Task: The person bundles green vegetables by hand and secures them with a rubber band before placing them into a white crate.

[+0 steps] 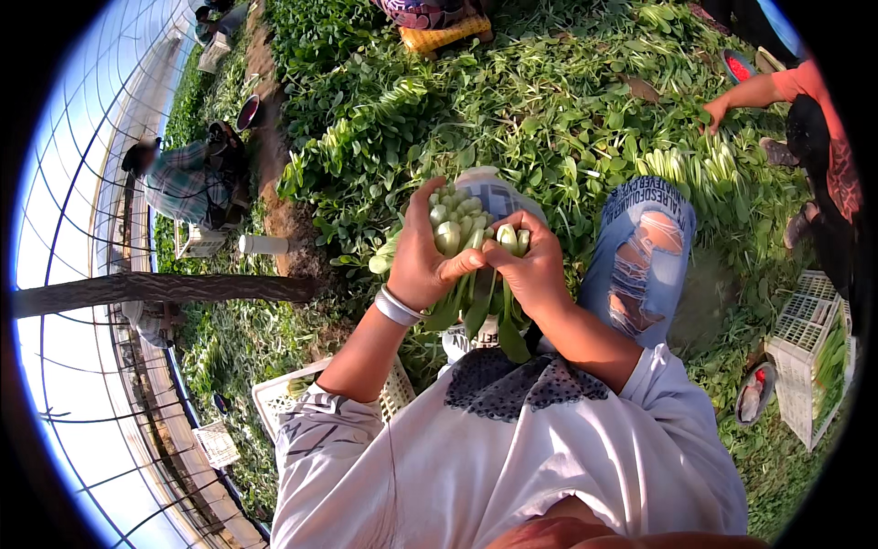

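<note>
Both hands meet in front of the knees around a bunch of leafy greens [447, 237] with pale, thick stem ends, much like bok choy. My left hand [422, 257], with a white band at the wrist, cups the larger part of the bunch, its thumb pointing to the right. My right hand [528, 264] is closed round a few stems at the bunch's right side, and the two thumbs touch or nearly touch. The stem ends point up and away from me, while green leaves [511, 340] hang below the hands. Some fingers are hidden behind the greens.
Rows of cut greens [693, 165] lie ahead. A white plastic crate [274, 388] stands by my left elbow; a crate of greens [796, 357] stands at right beside a bowl [756, 394]. A wooden post [164, 287] juts in at left. Several people work nearby, one reaching in an arm [748, 96].
</note>
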Available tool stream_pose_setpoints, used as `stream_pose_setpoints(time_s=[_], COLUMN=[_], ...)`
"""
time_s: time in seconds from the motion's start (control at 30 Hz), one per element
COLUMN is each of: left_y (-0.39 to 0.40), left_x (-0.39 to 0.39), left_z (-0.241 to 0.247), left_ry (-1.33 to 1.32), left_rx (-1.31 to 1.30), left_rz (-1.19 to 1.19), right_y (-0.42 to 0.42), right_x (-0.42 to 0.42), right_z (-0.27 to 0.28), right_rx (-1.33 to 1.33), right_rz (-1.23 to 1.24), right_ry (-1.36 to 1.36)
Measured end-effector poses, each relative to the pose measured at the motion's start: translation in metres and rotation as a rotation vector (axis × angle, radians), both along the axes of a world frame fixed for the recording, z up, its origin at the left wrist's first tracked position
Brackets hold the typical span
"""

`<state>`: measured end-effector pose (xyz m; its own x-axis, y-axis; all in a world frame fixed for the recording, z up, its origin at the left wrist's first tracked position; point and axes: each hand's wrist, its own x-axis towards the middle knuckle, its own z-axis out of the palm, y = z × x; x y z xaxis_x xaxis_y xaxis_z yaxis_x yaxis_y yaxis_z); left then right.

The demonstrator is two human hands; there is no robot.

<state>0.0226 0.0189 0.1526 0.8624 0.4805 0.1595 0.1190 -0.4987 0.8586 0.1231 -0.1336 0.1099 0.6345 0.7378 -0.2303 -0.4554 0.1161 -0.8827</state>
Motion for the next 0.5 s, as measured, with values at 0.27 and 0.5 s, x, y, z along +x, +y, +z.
stream_pose_setpoints(time_s=[0.27,0.5], left_y=[-0.001,0.014], left_x=[-0.002,0.003], left_z=[0.014,0.030], left_ry=[0.202,0.307], left_rx=[0.073,0.071], left_rz=[0.060,-0.084], right_y=[-0.006,-0.011], right_x=[0.011,0.006], right_z=[-0.009,-0.015], right_rx=[0.161,-0.001], right_rz=[0.150,0.042], right_ry=[0.132,-0.094])
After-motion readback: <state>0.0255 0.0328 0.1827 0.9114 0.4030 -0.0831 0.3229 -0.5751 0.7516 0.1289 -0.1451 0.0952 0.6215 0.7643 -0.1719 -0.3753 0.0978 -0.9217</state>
